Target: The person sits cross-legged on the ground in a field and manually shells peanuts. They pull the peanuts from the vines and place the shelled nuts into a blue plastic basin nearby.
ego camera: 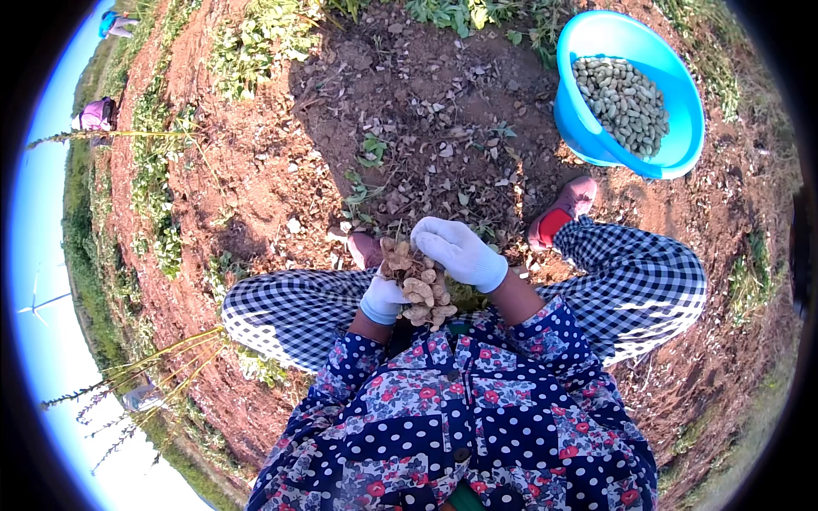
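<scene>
A cluster of peanuts in their shells [418, 287], with bits of root, is between my two white-gloved hands, above my lap. My left hand [383, 299] is closed around the lower left side of the cluster, its fingers largely hidden by the pods. My right hand [461, 250] lies at the cluster's upper right, its fingers bent against the pods and roots; whether it grips a pod cannot be seen. A light blue plastic basin [687, 121], partly filled with loose peanut pods [623, 102], stands on the soil beyond my right foot.
Reddish soil [422, 128] strewn with dry leaves lies before me. Leafy plants [255, 48] grow in rows at the left and top. Tall dry stalks [185, 348] lean at the left. Two people, one near [96, 115] and one farther [115, 24], are in the field.
</scene>
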Motion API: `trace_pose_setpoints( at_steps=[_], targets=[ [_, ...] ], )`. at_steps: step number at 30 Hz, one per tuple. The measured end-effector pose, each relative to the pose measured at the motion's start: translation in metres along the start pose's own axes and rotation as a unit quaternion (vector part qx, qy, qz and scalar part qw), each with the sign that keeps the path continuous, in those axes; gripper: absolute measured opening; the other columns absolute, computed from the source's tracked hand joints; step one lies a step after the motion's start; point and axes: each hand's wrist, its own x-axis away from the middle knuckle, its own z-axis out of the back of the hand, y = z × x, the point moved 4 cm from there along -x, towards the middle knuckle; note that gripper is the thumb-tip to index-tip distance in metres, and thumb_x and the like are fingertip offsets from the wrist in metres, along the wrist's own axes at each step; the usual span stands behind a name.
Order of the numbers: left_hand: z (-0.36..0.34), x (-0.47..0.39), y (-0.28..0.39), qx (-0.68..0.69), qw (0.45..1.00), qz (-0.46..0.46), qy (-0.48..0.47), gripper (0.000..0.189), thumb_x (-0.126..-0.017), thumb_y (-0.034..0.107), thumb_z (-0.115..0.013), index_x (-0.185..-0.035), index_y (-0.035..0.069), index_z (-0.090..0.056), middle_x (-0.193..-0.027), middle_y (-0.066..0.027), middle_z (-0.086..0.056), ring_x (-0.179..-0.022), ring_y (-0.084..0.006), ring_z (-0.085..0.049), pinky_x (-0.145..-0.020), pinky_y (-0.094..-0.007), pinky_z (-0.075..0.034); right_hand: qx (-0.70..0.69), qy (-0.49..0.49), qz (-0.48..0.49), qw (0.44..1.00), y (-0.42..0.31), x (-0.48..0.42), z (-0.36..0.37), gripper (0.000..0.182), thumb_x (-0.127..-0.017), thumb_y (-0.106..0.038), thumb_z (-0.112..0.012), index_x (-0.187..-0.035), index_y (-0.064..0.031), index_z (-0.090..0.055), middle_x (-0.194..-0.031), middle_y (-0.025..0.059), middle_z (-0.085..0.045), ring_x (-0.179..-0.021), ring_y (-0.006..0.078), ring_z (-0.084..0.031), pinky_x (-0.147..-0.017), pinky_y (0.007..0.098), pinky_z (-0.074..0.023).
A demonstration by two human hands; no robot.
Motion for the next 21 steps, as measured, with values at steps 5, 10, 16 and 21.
trace_pose_setpoints(
  at_steps=[5, 10, 16, 21],
  targets=[
    [0.01, -0.014, 0.005, -0.001, 0.997, -0.064, -0.051, 0.047, -0.072, 0.013, -0.068, -0.114, -0.002, -0.053, -0.101, -0.0201, -0.06, -0.094, -0.0368, -0.059, -0.076, -0.0482, -0.053, -0.326, 0.007, 0.003, 0.945, 0.031, -0.015, 0.01, 0.042, -0.095, -0.044, -0.039, -0.087, -0.005, -0.052, -0.073, 0.0032, -0.052, -0.059, 0.0115, -0.049, -0.049, 0.0215, -0.0389],
    [-0.017, -0.019, 0.034, -0.19, 0.948, -0.145, 0.208, 0.034, -0.074, 0.004, -0.059, -0.108, -0.001, -0.058, -0.096, -0.0116, -0.064, -0.084, -0.0227, -0.064, -0.078, -0.0346, -0.052, -0.223, 0.063, 0.079, 0.97, 0.0, -0.017, 0.035, 0.03, -0.091, -0.028, -0.052, -0.102, -0.0011, -0.056, -0.097, 0.0095, -0.06, -0.077, 0.012, -0.058, -0.055, 0.0218, -0.047],
    [-0.011, -0.029, 0.029, -0.269, 0.938, -0.141, 0.167, 0.027, -0.081, 0.003, -0.057, -0.108, -0.002, -0.059, -0.1, -0.0063, -0.064, -0.088, -0.0147, -0.061, -0.078, -0.0279, -0.05, 0.148, 0.063, 0.078, 0.984, -0.007, -0.013, 0.01, 0.022, -0.085, -0.024, -0.06, -0.095, -0.0036, -0.061, -0.065, 0.0037, -0.057, -0.056, 0.0149, -0.056, -0.053, 0.0277, -0.0445],
    [-0.018, -0.033, 0.016, -0.405, 0.903, -0.122, 0.08, 0.031, -0.08, 0.005, -0.065, -0.11, -0.001, -0.059, -0.102, -0.0043, -0.064, -0.09, -0.0101, -0.059, -0.078, -0.0264, -0.049, 0.535, 0.024, 0.101, 0.839, -0.011, -0.01, 0.008, 0.041, -0.077, -0.044, -0.062, -0.088, -0.0054, -0.062, -0.074, 0.0138, -0.064, -0.071, 0.0321, -0.063, -0.062, 0.0401, -0.049]
  ],
)
